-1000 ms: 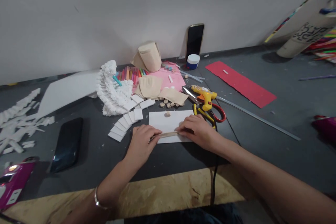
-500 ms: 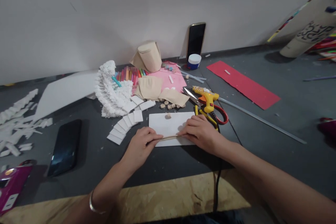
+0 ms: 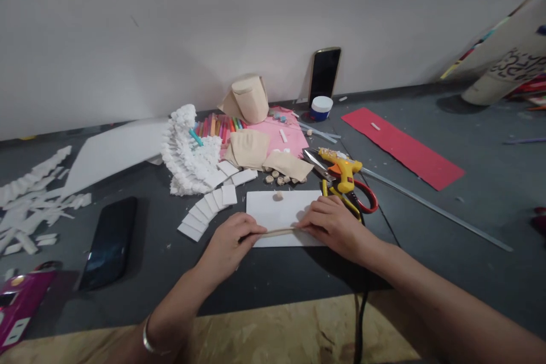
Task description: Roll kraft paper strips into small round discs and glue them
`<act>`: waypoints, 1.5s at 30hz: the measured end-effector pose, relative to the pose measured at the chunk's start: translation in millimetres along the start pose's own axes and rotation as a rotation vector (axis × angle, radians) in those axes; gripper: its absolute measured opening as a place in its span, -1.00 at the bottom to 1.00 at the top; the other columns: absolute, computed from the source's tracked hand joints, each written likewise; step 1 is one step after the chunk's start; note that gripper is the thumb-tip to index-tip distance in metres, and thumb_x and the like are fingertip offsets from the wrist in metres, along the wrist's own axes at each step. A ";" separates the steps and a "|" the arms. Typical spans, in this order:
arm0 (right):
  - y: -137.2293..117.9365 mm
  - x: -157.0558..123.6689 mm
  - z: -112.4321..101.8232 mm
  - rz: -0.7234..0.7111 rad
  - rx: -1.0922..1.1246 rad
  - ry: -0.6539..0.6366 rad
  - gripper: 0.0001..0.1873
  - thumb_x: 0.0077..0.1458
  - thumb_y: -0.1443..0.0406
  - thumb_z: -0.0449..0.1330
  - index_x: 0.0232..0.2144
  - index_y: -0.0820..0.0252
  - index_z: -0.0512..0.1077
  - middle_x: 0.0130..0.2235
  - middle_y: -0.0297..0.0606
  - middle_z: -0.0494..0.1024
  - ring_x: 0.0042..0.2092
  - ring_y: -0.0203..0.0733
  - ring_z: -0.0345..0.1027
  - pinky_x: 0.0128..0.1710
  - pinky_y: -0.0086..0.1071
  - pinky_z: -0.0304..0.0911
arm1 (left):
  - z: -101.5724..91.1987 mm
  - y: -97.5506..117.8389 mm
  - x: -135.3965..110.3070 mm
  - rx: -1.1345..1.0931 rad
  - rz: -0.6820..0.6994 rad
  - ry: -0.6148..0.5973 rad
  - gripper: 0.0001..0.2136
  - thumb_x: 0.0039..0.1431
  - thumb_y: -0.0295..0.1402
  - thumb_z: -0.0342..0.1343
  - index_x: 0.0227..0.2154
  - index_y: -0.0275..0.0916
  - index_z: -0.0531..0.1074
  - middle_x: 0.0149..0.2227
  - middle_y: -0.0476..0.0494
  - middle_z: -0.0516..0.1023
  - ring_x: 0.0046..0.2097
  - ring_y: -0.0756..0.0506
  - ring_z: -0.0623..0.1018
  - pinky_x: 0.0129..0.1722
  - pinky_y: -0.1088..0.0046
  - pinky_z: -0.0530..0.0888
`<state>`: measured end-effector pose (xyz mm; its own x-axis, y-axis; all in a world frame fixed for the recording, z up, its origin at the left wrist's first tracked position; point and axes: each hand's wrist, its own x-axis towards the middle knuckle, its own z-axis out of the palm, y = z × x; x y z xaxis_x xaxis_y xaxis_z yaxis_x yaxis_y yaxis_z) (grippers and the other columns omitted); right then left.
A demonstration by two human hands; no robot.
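A thin tan strip, apparently rolled or folded paper [image 3: 279, 232], stretches between my two hands over a white rectangular card [image 3: 273, 210]. My left hand [image 3: 232, 239] pinches the strip's left end between thumb and fingers. At the other end, my right hand [image 3: 333, 224] has its fingertips closed on the strip, and its palm covers the card's right side. One small tan paper roll [image 3: 278, 196] rests near the card's far edge. More small rolls [image 3: 281, 179] lie just beyond the card, beside folded tan paper [image 3: 290, 165].
A yellow glue gun [image 3: 347, 173] and red-handled scissors [image 3: 369, 196] lie right of the card. White tiles [image 3: 200, 219] and a crumpled white piece [image 3: 185, 151] are at left, with a black phone [image 3: 111, 244] nearer me. Red paper [image 3: 405, 151] lies right; a tan roll [image 3: 253, 99] stands behind.
The view has shifted slightly, so everything sits a little lower and farther right. Both hands keep their hold on the tan strip, with hardly any movement over the card.
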<state>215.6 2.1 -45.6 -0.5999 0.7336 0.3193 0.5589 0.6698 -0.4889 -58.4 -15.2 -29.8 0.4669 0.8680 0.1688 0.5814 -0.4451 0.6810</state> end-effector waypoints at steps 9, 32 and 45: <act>1.4 -0.8 -3.8 -0.140 -0.075 0.021 -0.79 0.26 0.39 0.09 -0.25 0.08 0.52 -0.40 -0.30 0.45 -0.30 -0.20 0.18 -0.21 -0.32 -0.04 | -3.6 3.6 -5.7 0.256 0.245 -0.011 -0.76 0.30 -0.53 -0.07 -0.14 -0.23 0.49 -0.27 -0.14 0.47 -0.25 -0.05 0.43 -0.28 0.45 0.40; -7.5 -4.3 -14.6 -0.240 -0.289 -0.057 -0.80 0.27 0.38 0.05 -0.18 0.16 0.48 -0.36 -0.25 0.45 -0.27 -0.13 0.17 -0.20 -0.27 -0.02 | 0.2 14.1 -11.7 0.402 0.044 -0.098 -0.76 0.36 -0.36 -0.11 -0.28 -0.23 0.47 -0.32 -0.12 0.47 -0.28 -0.09 0.39 -0.28 0.38 0.32; -12.9 0.6 -7.9 -0.194 -0.336 -0.004 -0.88 0.21 0.34 0.17 -0.39 0.16 0.47 -0.42 -0.30 0.47 -0.32 -0.18 0.22 -0.25 -0.29 0.01 | -0.7 24.4 3.1 0.415 0.149 -0.090 -0.85 0.27 -0.43 0.00 -0.42 -0.26 0.37 -0.31 -0.15 0.46 -0.24 -0.12 0.42 -0.27 0.35 0.34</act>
<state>212.5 -5.2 -32.7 -0.7145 0.5897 0.3765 0.5911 0.7967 -0.1259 -43.2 -23.2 -12.2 0.6108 0.7737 0.1683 0.7133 -0.6300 0.3071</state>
